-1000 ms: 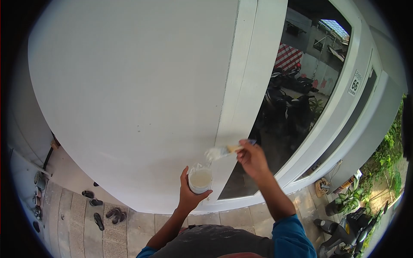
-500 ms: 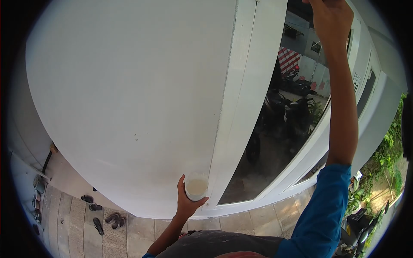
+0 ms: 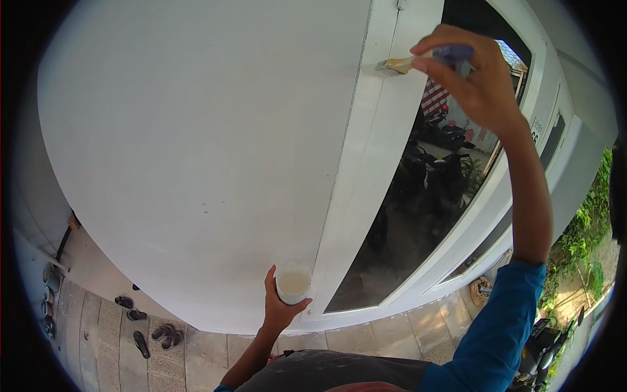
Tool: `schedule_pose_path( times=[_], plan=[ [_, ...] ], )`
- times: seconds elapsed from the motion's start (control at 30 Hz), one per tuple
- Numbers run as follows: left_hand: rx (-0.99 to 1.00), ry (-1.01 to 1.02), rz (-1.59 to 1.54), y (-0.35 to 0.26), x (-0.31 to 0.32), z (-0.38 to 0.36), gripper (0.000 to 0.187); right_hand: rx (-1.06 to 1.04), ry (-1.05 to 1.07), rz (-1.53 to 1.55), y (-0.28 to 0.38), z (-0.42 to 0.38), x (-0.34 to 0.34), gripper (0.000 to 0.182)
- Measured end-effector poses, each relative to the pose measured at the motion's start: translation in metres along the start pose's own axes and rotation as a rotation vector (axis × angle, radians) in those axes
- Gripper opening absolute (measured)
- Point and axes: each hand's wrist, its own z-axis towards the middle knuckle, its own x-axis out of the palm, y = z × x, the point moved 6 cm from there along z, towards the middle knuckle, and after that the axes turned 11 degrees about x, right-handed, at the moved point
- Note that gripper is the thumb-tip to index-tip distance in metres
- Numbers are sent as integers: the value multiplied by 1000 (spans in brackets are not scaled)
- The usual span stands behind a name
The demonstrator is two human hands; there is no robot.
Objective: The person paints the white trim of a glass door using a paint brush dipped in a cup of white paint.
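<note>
My left hand (image 3: 281,312) is wrapped round a clear cup (image 3: 294,282) of whitish liquid, low in front of the white wall (image 3: 196,144). High on the right, my right hand (image 3: 480,78) grips a paintbrush (image 3: 400,65) by its handle, whose end is blue-purple. The bristles point left and lie at the white frame (image 3: 386,98) beside the dark glass pane (image 3: 424,176). Whether the bristle tips press on the frame is hard to tell.
Several dark sandals (image 3: 140,343) lie on the paved floor (image 3: 209,349) at the lower left. Motorbikes show in the glass. Green plants (image 3: 591,222) and a parked motorbike (image 3: 542,349) are at the right.
My right hand has come down and left from the top edge, bringing the paintbrush into view at the frame. My left hand still holds the cup in nearly the same place.
</note>
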Motion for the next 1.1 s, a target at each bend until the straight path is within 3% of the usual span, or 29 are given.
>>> schedule_pose_path(
  times=[0.07, 0.13, 0.23, 0.27, 0.37, 0.4, 0.5, 0.57, 0.67, 0.77, 0.8, 0.87, 0.9, 0.97, 1.0, 1.1],
  plan=[
    [14, 8, 9, -1, -1, 1, 124, 21, 41, 12, -21, 24, -6, 14],
    [13, 4, -2, 0, -1, 0, 124, 306, 80, 284, -33, 68, -25, 16],
    [21, -8, -14, 0, 0, 0, 124, 107, -133, 193, -47, 117, -62, 18],
    [26, -14, -15, -1, 0, 0, 124, 34, -301, 76, -42, 119, -75, 17],
    [9, -8, -3, 0, 2, -1, 122, -33, -423, -6, -32, 121, -90, 18],
    [7, -4, -5, 0, 2, -2, 122, -32, -395, -148, -34, 121, -86, 19],
    [11, 10, 2, 1, 4, -3, 122, -81, -295, -178, -9, 81, -44, 19],
    [10, 13, -24, 3, 4, -3, 124, -210, -108, -219, 8, 51, -21, 16],
    [7, 19, -5, 0, 2, -3, 124, -11, 126, -143, 11, 9, 7, 17],
    [36, 13, 8, -1, 1, -2, 124, 148, 221, -121, 10, 14, 11, 16],
    [37, 14, 8, 1, 1, -3, 124, 29, 143, -60, -1, 26, 5, 15],
    [33, -4, -30, 5, 1, -4, 124, 280, 131, 118, -11, 73, -24, 16],
    [32, -5, -29, 5, 1, -4, 124, 244, 41, 167, -24, 91, -38, 15],
    [37, -8, -25, 4, 1, -5, 122, 89, -144, 47, -36, 122, -68, 15],
    [37, -11, -24, 5, 2, -5, 122, 131, -284, -2, -38, 130, -79, 13],
    [8, -20, -58, 7, 2, -7, 121, -34, -417, -192, -22, 124, -81, 13]
  ],
)
